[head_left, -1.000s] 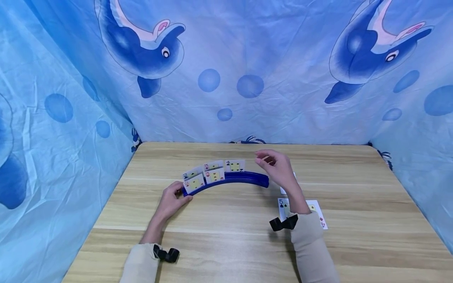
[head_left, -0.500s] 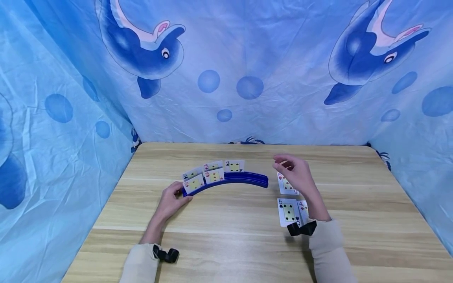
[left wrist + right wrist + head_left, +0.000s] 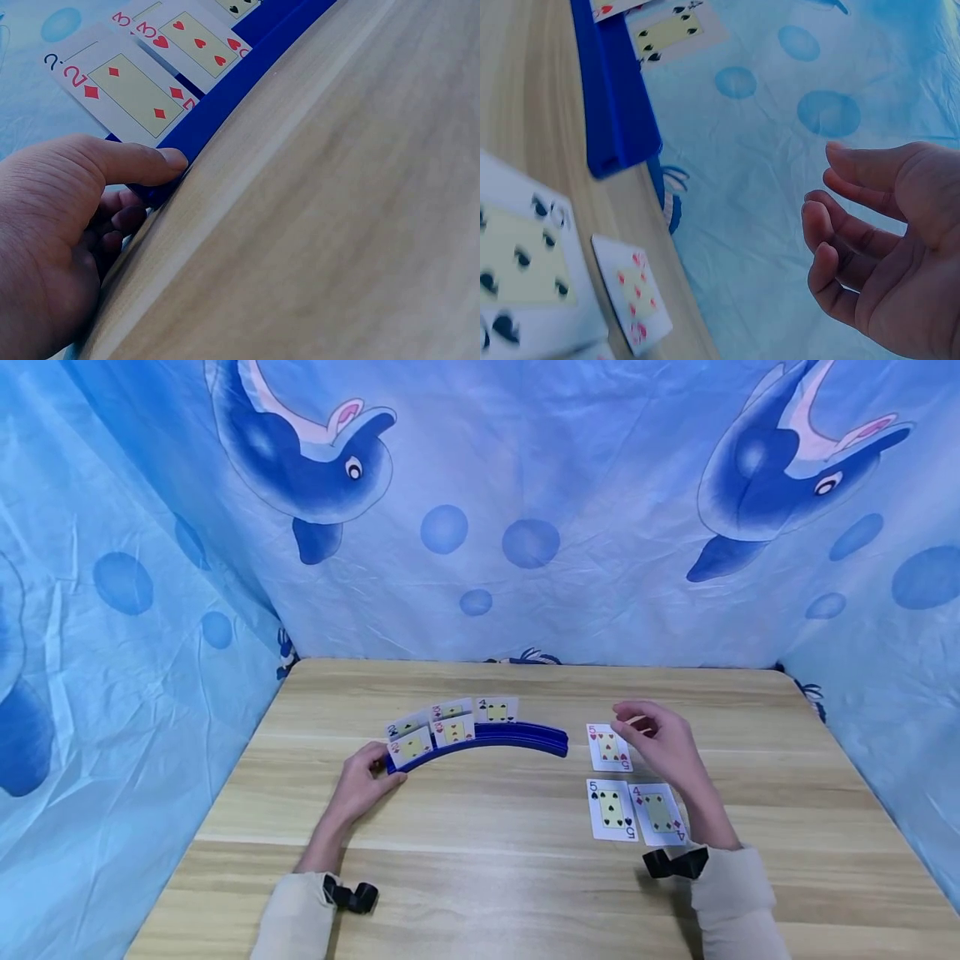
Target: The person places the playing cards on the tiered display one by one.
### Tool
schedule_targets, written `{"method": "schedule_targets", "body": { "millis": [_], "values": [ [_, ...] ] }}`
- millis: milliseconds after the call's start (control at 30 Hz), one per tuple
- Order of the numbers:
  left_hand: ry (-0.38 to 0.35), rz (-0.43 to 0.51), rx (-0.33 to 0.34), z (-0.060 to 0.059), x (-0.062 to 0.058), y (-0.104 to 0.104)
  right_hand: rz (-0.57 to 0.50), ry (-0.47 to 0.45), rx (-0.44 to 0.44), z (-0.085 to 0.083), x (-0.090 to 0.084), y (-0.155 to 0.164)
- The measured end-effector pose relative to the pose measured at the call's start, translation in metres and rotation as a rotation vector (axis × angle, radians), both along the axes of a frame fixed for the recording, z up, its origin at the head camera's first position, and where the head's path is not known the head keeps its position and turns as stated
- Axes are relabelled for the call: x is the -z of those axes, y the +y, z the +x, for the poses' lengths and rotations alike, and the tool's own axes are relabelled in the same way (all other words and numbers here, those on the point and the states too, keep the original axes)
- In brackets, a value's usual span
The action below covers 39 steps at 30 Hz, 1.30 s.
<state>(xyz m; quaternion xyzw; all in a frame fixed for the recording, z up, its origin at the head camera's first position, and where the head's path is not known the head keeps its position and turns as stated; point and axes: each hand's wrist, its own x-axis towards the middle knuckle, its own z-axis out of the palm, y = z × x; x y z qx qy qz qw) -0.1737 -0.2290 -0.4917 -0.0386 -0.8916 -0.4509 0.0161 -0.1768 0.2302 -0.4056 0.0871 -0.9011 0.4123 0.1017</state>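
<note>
A curved blue card holder (image 3: pixel 517 739) stands mid-table with several cards upright in its left half, among them a two of diamonds (image 3: pixel 124 90), a three of hearts (image 3: pixel 199 41) and a four of spades (image 3: pixel 497 712). My left hand (image 3: pixel 378 768) grips the holder's left end, thumb (image 3: pixel 142 161) pressed on its front edge and fingers curled behind. My right hand (image 3: pixel 637 724) hovers just right of a five of hearts (image 3: pixel 606 748) lying face up, fingers (image 3: pixel 840 217) loosely curled and holding nothing. A five of spades (image 3: pixel 611 810) and a four of diamonds (image 3: pixel 658 814) lie nearer me.
The wooden table (image 3: pixel 480 877) is walled on three sides by a blue dolphin-print cloth (image 3: pixel 525 527). The holder's right half (image 3: pixel 615 112) carries no cards. Black straps sit on both wrists.
My right hand has drawn away from the holder's right end, moving right and toward me, uncovering the five of hearts and four of diamonds. The left hand has stayed put.
</note>
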Motion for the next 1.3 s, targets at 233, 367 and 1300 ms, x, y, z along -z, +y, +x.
{"method": "schedule_targets", "body": {
  "millis": [233, 367, 1300],
  "values": [
    [0.007, -0.003, -0.003, -0.001, 0.000, 0.000, 0.024, 0.012, 0.027, 0.009, 0.010, 0.018],
    [0.019, -0.003, -0.001, 0.000, 0.001, -0.001, 0.046, -0.023, 0.041, 0.013, 0.016, 0.027],
    [0.020, -0.015, -0.007, 0.000, 0.002, 0.000, 0.152, -0.150, 0.056, 0.049, 0.063, 0.061]
  ]
}}
